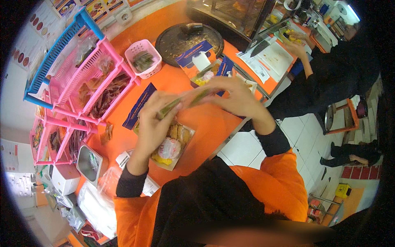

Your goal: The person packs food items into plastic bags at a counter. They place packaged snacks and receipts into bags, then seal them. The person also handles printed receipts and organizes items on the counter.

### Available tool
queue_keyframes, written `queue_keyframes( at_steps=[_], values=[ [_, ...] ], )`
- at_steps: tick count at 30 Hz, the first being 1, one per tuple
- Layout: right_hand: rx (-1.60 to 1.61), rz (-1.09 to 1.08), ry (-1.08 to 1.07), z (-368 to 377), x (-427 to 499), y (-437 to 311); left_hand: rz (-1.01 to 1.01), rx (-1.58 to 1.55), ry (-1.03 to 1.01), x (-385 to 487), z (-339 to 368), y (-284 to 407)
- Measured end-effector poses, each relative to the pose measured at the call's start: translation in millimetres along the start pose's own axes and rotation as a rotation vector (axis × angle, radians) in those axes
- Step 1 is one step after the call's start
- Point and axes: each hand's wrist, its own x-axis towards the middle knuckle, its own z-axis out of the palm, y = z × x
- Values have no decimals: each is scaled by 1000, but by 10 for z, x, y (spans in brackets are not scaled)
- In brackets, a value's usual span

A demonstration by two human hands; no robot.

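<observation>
Both my hands are raised over an orange counter. My left hand (159, 114) holds a small flat green packet (168, 108) between thumb and fingers. My right hand (230, 95), blurred, grips a similar green packet (200, 96) close to it; whether the two pieces are joined cannot be told. Beneath my left hand lies an open food box (189, 142) with a wrapped round rice portion (169, 148), browned pieces and something yellow. Beyond my right hand stands another open box (197, 60) with similar food, partly hidden.
A pink basket (143, 58) holds dark green packets. Pink tiered racks (101, 92) with bagged sachets stand at left. Behind are a round dark tray (166, 40) and a glass display case (228, 15). At right, a co-worker's hands (297, 46) are near a knife (260, 48) and cutting board (274, 58).
</observation>
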Motion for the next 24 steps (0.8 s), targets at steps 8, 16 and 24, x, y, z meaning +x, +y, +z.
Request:
queue_keyframes(
  at_steps=[8,16,24],
  values=[
    [-953,-131,152,-658,-426,1135,133,418,57,1478,-369,-1014],
    [-959,-144,-213,-312,-635,2091,-62,749,37,2358,-519,-2293],
    [-622,-60,13,-632,-509,1391,60,1210,-177,2481,-469,-2187]
  ],
)
